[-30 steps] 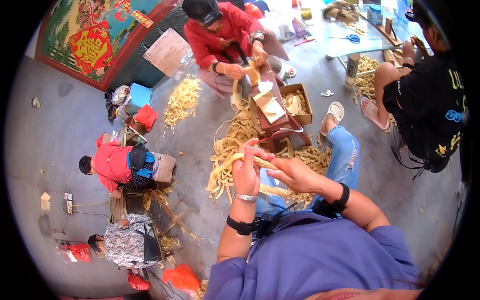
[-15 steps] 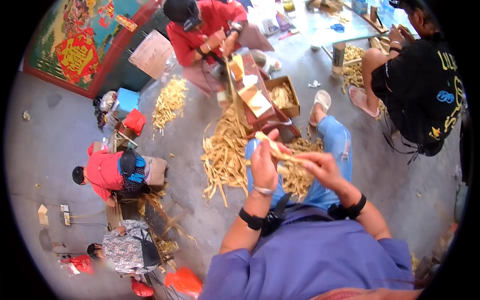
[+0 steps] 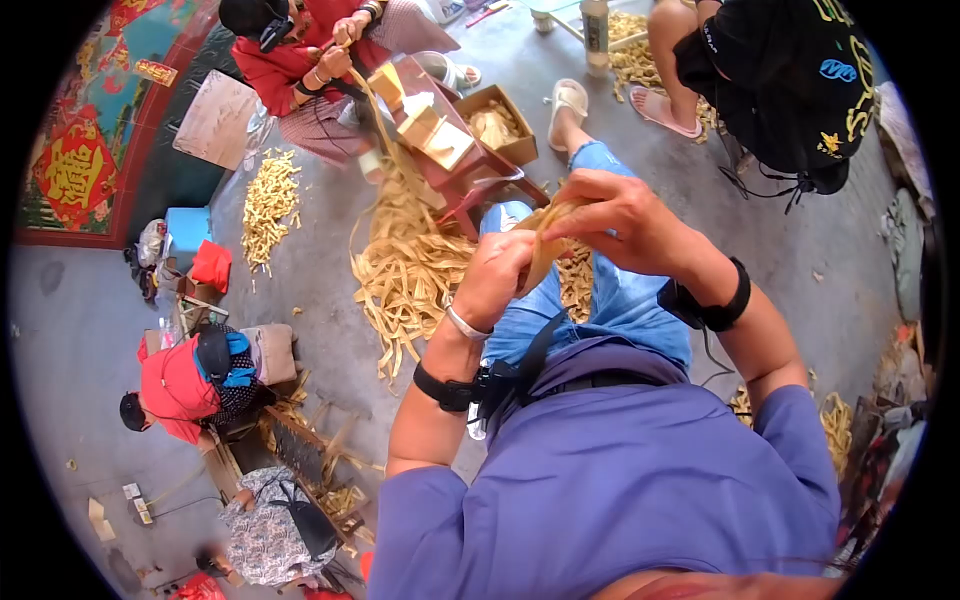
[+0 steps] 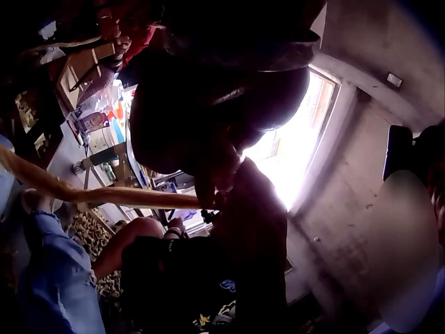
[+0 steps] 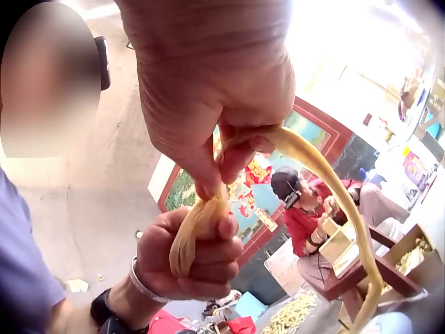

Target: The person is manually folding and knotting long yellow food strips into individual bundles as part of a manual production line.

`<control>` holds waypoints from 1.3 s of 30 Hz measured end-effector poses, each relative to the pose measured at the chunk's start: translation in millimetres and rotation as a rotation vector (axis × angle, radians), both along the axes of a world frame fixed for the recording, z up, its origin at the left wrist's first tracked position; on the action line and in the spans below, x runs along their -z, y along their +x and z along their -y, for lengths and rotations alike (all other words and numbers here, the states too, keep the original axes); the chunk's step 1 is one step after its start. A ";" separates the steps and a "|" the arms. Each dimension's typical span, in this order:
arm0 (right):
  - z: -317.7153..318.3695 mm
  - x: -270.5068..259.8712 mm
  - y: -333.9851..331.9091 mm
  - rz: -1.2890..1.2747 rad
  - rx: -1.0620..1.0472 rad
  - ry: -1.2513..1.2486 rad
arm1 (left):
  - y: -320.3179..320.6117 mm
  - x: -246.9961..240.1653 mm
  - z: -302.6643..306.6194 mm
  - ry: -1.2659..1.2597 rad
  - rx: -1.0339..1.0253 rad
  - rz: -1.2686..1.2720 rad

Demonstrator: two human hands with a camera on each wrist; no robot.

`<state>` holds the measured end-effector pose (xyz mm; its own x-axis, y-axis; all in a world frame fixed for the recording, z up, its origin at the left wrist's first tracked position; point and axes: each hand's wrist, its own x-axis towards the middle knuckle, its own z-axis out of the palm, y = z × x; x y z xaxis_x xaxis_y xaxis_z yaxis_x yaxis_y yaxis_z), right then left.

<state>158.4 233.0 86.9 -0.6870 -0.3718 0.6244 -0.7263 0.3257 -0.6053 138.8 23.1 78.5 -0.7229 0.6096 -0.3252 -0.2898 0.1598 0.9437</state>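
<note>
My left hand (image 3: pixel 490 280) curls round a folded bunch of a long yellow-tan strip (image 5: pixel 196 233), just above my lap. From above, my right hand (image 3: pixel 625 222) pinches the same strip between thumb and fingers, close to the left hand's fist. In the right wrist view, a smooth length of the strip runs out over the right hand (image 5: pixel 215 83) and hangs down in an arc to the right. The left wrist view is dark around the hands, and the strip crosses it from the left edge to the fingers.
A heap of long strips (image 3: pixel 410 265) lies on the floor ahead, beside a low red bench (image 3: pixel 425 85) and a cardboard box (image 3: pixel 520 145). Short pieces (image 3: pixel 270 205) are piled farther left. A person in red (image 3: pixel 300 80) works across the bench; other people sit left and right.
The head view has turned, so the room shifts left and up. My hands went from holding the strip stretched between them to close together, with the strip folded in the left hand.
</note>
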 end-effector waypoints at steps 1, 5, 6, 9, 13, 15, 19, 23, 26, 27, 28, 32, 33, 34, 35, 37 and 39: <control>2.3 3.2 -2.4 0.038 -0.021 -0.020 | 0.0 2.1 3.8 0.022 0.021 -0.012; 7.3 16.4 -12.6 0.184 -0.121 -0.064 | -0.4 1.4 12.4 0.151 0.112 0.079; 8.6 17.1 -13.3 0.225 -0.143 -0.080 | -3.5 10.8 15.3 0.234 0.103 0.149; 11.6 32.3 -14.7 0.307 -0.143 -0.154 | -13.6 40.5 15.7 0.500 -0.080 0.370; 14.8 60.7 -14.1 0.290 0.053 -0.230 | -10.2 38.1 6.8 0.740 -0.360 0.499; 14.9 56.5 -15.9 0.264 0.176 -0.157 | -6.7 47.3 4.6 0.766 -0.548 0.401; 17.4 43.2 -20.5 0.127 0.165 -0.121 | -13.5 56.3 12.1 0.797 -0.423 0.469; 19.2 35.6 -25.9 0.165 0.039 -0.059 | -15.5 61.2 18.6 0.686 -0.285 0.608; 12.1 42.6 -24.6 0.149 -0.034 -0.031 | -18.0 59.7 16.9 0.676 -0.426 0.660; 10.1 46.2 -23.9 0.141 -0.024 -0.011 | -14.3 47.3 7.5 0.664 -0.520 0.645; 7.9 49.1 -23.0 0.136 -0.012 0.009 | -12.4 41.5 0.3 0.650 -0.613 0.631; 8.6 50.8 -22.7 -0.036 0.056 0.245 | -18.6 50.0 -7.7 0.785 -0.604 0.582; 8.0 48.0 -22.5 -0.040 0.056 0.294 | -22.5 44.8 -11.5 0.753 -0.617 0.604; 6.7 44.6 -26.9 -0.085 0.024 0.294 | -24.6 42.2 -14.1 0.722 -0.629 0.627; 4.5 42.8 -30.7 -0.105 0.035 0.300 | -25.8 44.4 -14.9 0.704 -0.591 0.643; -0.5 41.1 -37.8 -0.150 0.060 0.309 | -29.7 54.4 -13.5 0.665 -0.511 0.668; -5.8 41.0 -40.4 -0.124 -0.001 0.292 | -29.0 61.8 -11.8 0.672 -0.459 0.694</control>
